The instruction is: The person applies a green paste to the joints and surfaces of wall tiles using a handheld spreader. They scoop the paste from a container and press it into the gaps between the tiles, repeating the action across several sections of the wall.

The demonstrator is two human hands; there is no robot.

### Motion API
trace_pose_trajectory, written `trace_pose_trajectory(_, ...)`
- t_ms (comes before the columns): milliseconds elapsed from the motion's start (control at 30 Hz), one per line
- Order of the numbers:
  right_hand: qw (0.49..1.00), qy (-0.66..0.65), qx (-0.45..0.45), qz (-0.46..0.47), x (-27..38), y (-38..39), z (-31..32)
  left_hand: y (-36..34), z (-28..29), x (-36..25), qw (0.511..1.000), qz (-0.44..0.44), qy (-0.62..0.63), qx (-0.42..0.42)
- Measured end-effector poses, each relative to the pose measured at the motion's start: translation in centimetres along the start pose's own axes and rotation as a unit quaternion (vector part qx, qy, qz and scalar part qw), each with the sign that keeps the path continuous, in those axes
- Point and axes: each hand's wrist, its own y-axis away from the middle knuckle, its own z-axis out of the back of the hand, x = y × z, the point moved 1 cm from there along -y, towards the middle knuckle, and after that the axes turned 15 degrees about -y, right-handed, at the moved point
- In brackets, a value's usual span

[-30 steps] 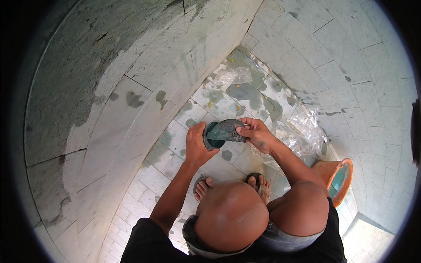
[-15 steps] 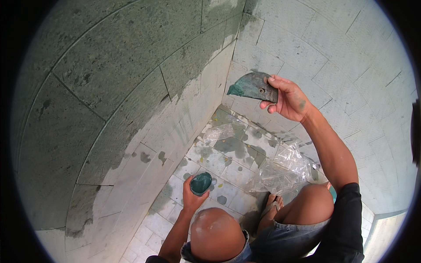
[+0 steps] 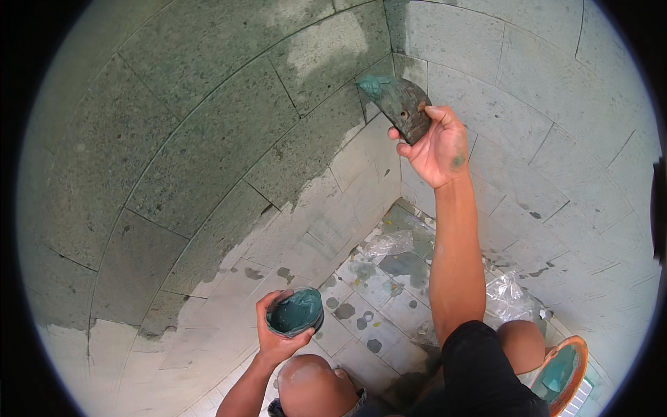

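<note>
My right hand (image 3: 439,142), raised near the wall corner, grips a dark half-round scraper blade (image 3: 410,104) with a small hole in it. A lump of green paste (image 3: 375,86) clings to the blade's far left tip, close to the left wall's tiles; whether it touches them I cannot tell. Lower down, my left hand (image 3: 278,333) is wrapped round a small dark bowl (image 3: 322,321). Smeared green paste (image 3: 297,310) lines its inside. A green smudge marks the heel of my right hand.
The left stone-tiled wall (image 3: 208,160) is dark and damp above, pale below. A paler tiled wall (image 3: 542,153) meets it at the corner. Crumpled clear plastic (image 3: 511,295) lies on the stained tile floor (image 3: 389,323). An orange-rimmed tub (image 3: 582,361) with green paste stands at lower right.
My right hand has swung the scraper up and left toward the left wall, tilting its paste-covered tip upward. My left hand has shifted left with the bowl. The orange-rimmed tub now shows.
</note>
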Motion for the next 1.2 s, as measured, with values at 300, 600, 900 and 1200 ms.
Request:
trace_pose_trajectory(300,0.974,-0.211,-0.085,0.015,-3.8,0.2,7.7,-8.2,1.1,-17.4,0.987,-0.079,-0.117,-0.075)
trace_pose_trajectory(600,0.989,-0.087,0.019,0.115,-5.8,0.1,6.1,-7.2,-4.9,-19.1,0.991,-0.01,0.047,-0.128)
trace_pose_trajectory(900,0.923,0.239,0.029,0.302,-3.9,-3.4,2.2,-7.3,-5.4,-14.1,0.992,-0.032,0.043,-0.118)
trace_pose_trajectory(1200,0.776,0.478,-0.043,0.409,-5.8,-5.1,1.7,-6.0,-4.7,-15.0,0.994,-0.066,0.0,-0.092)
